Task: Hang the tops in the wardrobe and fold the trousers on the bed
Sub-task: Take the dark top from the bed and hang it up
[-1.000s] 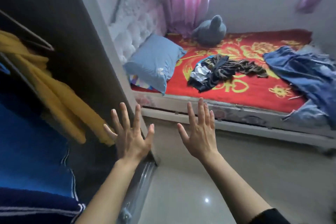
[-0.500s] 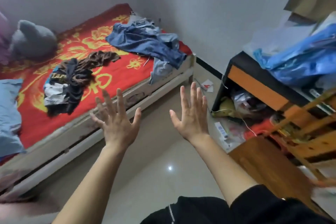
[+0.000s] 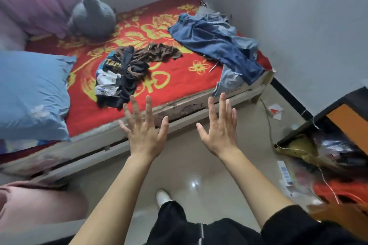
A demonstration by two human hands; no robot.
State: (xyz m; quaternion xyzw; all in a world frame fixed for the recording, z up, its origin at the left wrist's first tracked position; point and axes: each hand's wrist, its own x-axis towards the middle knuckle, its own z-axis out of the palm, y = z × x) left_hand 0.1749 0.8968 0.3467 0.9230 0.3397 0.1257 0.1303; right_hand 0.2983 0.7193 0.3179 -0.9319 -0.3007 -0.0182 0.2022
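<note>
Crumpled denim trousers (image 3: 216, 44) on bed (image 3: 179, 77), left hand (image 3: 143, 132), right hand (image 3: 220, 128) splayed

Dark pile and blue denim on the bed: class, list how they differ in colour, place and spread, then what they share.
Colour: the dark pile mixes black, brown and white; the blue denim is all blue shades.
Place: the dark pile lies nearer the pillow; the blue denim lies farther off, partly overhanging the edge.
Spread: the dark pile is bunched; the blue denim sprawls wider.
Shared: both lie crumpled on the red bed cover.
</note>
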